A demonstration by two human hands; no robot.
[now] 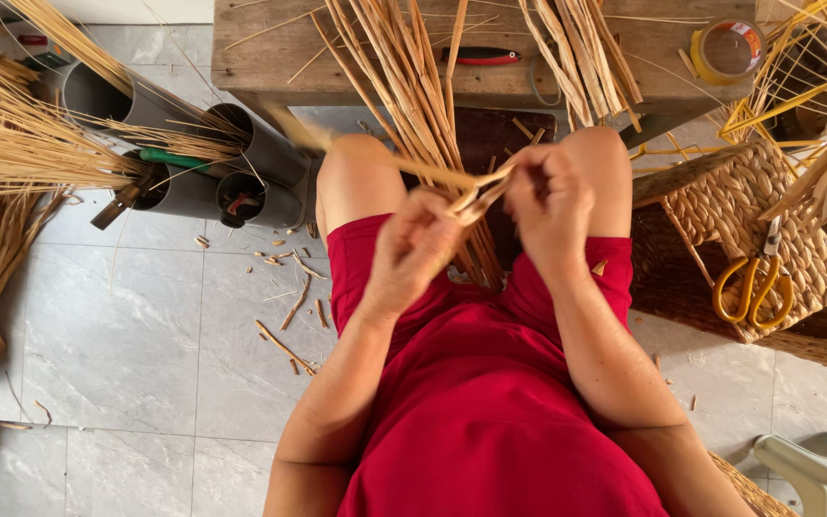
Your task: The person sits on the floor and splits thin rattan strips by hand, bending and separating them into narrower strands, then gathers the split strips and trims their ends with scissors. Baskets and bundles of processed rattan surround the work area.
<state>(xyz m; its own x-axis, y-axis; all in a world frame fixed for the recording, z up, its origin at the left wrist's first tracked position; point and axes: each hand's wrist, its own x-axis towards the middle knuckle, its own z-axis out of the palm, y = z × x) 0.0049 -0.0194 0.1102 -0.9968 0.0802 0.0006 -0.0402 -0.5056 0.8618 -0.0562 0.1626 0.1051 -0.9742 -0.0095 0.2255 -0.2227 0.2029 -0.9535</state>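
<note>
A thin, flat reed strip (404, 165) is held between the two hands above the lap, and it is being twisted or knotted with other short strips (479, 199) at the place where the fingers meet. The left hand (412, 251) is closed around the lower ends of these strips, and the right hand (547, 196) is pinched shut on their upper ends; the exact form of the knot cannot be told, because the fingers cover it. It is judged that the work is only at an early stage: only a few strips are joined, and no woven surface is seen between the hands. A large bundle of reeds (413, 86) stands unused between the knees and leans against the wooden desk (270, 57). Small cut pieces (284, 347) are scattered on the tiled floor (126, 325), so some trimming seems already done. Yellow scissors (753, 287) are laid on a woven basket (720, 191) at the right, well apart from the hands.
</note>
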